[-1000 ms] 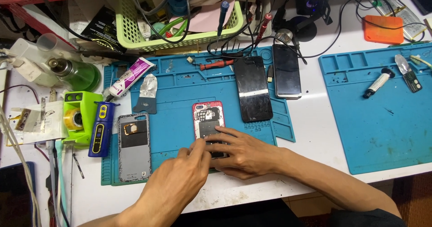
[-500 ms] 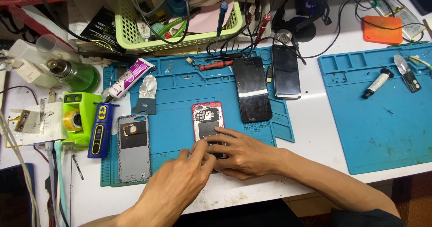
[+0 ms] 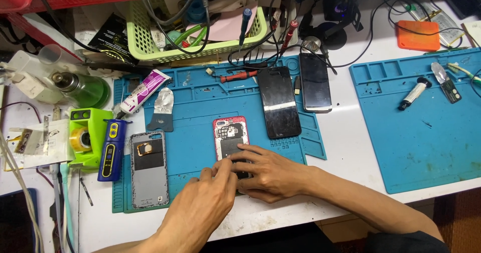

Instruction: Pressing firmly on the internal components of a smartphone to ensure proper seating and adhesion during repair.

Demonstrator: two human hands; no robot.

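My white desk (image 3: 350, 148) carries two blue silicone work mats, the one I work on (image 3: 195, 117) and a second (image 3: 426, 133) well apart to my right. At the back stands one pale green plastic basket (image 3: 150, 42) full of cables. On my mat lie two dark phones face up, side by side: the larger (image 3: 278, 101) and the smaller (image 3: 315, 81). Left of my hands lies one grey phone back cover (image 3: 149, 169), inner side up.

The opened phone with the red frame (image 3: 231, 138) lies back-up near the mat's front edge, its insides showing: a perforated metal shield above, a dark plate below (the lower end is hidden under my fingers).

My right hand (image 3: 270, 173) lies flat, fingers spread, pressing on the phone's lower half. My left hand (image 3: 205, 203) pinches thumb and fingertips together against the same spot; whether anything sits in that pinch I cannot tell.
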